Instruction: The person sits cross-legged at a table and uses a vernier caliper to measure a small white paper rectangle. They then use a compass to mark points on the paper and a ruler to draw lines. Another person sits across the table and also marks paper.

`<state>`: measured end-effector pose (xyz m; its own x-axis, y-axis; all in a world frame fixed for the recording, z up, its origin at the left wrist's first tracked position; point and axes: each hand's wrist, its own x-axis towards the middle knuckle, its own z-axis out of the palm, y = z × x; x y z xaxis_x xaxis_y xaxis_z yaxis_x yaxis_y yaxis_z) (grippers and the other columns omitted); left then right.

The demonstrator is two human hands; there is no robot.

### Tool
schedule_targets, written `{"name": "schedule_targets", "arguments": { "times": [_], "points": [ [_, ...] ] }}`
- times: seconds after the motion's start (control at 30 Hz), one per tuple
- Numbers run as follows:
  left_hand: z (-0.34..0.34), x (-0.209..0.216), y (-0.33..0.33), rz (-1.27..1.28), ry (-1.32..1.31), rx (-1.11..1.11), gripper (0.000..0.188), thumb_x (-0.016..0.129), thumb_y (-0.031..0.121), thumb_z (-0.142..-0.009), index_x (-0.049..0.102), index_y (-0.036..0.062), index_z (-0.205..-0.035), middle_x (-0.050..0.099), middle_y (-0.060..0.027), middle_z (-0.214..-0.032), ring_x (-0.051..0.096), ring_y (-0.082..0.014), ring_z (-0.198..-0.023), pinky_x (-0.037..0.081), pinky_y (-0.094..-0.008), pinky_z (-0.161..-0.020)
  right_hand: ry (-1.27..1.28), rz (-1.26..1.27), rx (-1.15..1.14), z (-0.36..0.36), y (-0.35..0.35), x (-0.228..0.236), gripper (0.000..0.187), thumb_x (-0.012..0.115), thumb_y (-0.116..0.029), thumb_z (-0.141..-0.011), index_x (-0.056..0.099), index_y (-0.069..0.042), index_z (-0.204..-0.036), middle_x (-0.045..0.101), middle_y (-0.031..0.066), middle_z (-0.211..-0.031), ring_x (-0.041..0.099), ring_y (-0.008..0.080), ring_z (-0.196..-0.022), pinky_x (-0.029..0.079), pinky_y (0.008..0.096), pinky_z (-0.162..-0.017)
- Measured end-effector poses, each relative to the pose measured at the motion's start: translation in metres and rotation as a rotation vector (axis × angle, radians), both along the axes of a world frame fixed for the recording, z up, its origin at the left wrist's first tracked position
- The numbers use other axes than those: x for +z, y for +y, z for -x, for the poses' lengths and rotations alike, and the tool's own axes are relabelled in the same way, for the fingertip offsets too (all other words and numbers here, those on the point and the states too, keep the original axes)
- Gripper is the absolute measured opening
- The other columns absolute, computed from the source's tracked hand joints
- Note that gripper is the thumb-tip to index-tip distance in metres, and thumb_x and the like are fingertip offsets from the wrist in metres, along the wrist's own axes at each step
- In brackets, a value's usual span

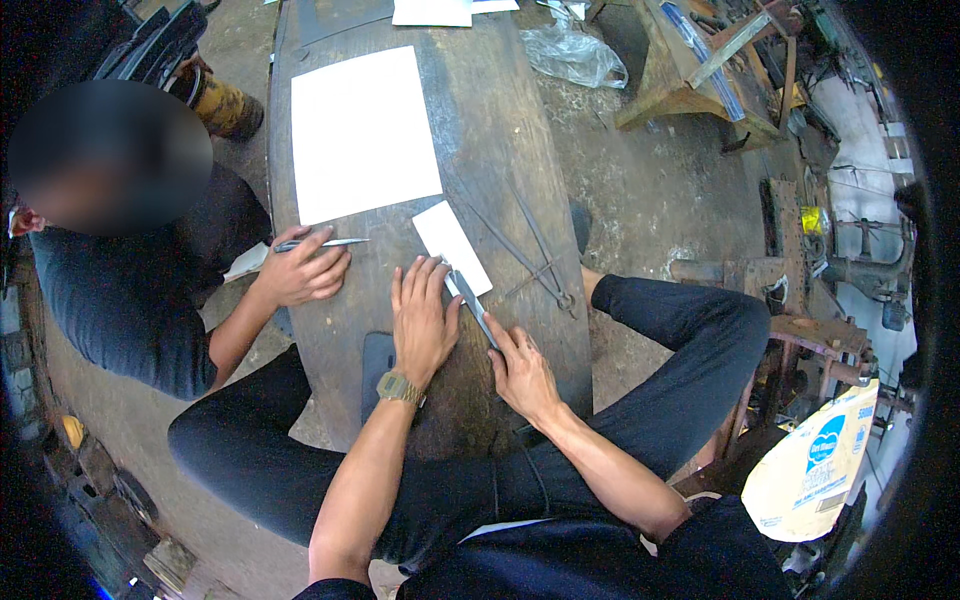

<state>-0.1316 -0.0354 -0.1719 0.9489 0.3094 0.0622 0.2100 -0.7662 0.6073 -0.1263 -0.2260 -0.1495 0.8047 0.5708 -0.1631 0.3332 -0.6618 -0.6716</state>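
Observation:
My left hand (422, 318) lies with fingers stretched out on the wooden bench, its fingertips at the lower left edge of a small white rectangular sheet (455, 245). In my right hand (524, 375) is a narrow, dark, flat metal tool (468, 298). Its far end lies over the near part of the small sheet, close to my left fingertips; whether it has a cutting edge I cannot tell. Just right of the sheet rests a large pair of metal dividers (545, 268), legs pointing away from me. Beyond lies a large white sheet (365, 135).
A co-worker's hand (303, 268) at the left holds a slim pointed metal tool (345, 241) on the bench (500, 110). A dark flat piece (377, 365) lies by my left wrist. A plastic bag (575, 55) and a wooden stand (660, 95) are beyond the bench's right side.

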Motion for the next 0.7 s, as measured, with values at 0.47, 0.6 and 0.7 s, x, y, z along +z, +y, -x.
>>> {"name": "schedule_targets", "arguments": {
  "times": [0.47, 0.6, 0.7],
  "points": [
    [-0.0023, 0.0007, 0.0002, 0.013, 0.046, 0.001, 0.039, 0.070, 0.019, -0.090, 0.064, 0.0091, -0.127, 0.054, -0.0095, -0.145, 0.039, -0.0313, -0.144, 0.021, -0.0533, -0.125, -0.078, 0.095, 0.037, 0.0044, -0.0074, 0.0038, 0.058, 0.061, -0.003, -0.092, 0.050, -0.007, -0.149, 0.052, 0.0203, -0.106, 0.057, 0.0352, -0.093, 0.052, 0.0479, -0.086],
    [-0.0031, 0.0003, -0.0008, 0.015, 0.035, 0.001, 0.041, 0.073, 0.017, -0.088, 0.064, 0.0105, -0.128, 0.054, -0.0111, -0.144, 0.041, -0.0341, -0.143, 0.023, -0.0551, -0.124, -0.003, 0.063, 0.011, 0.0046, -0.0082, 0.0036, 0.059, 0.063, -0.003, -0.092, 0.049, -0.007, -0.149, 0.052, 0.0204, -0.107, 0.056, 0.0350, -0.094, 0.052, 0.0478, -0.086],
    [-0.0038, 0.0013, -0.0024, 0.010, 0.040, 0.002, 0.043, 0.074, 0.016, -0.086, 0.064, 0.0108, -0.128, 0.054, -0.0121, -0.143, 0.041, -0.0356, -0.143, 0.024, -0.0560, -0.123, 0.031, 0.059, 0.005, 0.0050, -0.0099, 0.0046, 0.059, 0.063, -0.003, -0.092, 0.049, -0.006, -0.149, 0.051, 0.0202, -0.108, 0.056, 0.0349, -0.094, 0.052, 0.0478, -0.086]
  ]
}}
